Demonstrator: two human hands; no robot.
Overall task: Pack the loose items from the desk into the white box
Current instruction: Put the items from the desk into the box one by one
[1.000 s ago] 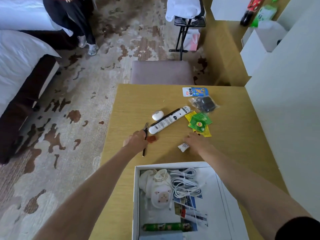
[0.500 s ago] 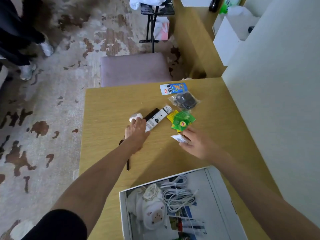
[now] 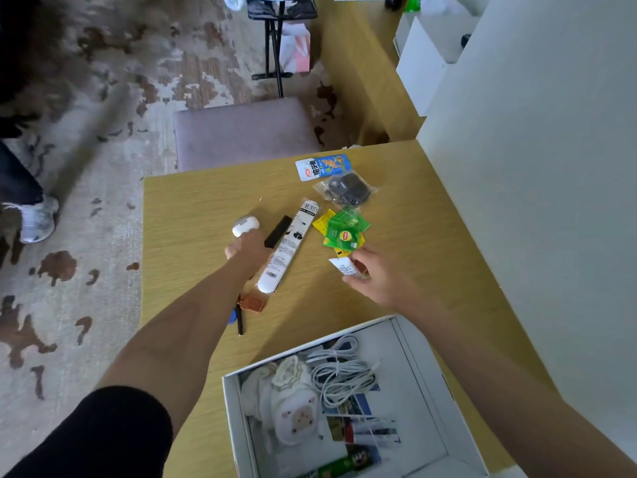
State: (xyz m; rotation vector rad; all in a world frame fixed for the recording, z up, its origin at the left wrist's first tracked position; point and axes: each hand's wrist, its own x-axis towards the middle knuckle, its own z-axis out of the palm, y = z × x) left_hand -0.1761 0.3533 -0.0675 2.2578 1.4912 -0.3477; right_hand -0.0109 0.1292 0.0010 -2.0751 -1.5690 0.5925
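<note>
Head view: your right hand (image 3: 375,277) pinches a sachet (image 3: 342,266); left hand (image 3: 247,250)'s hold on the earbud case (image 3: 245,225) is unclear, risking a slip.

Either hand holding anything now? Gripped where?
Right hand pinches the small white sachet by one end. Left hand is at the white oval case; whether it grips cannot be told.
</note>
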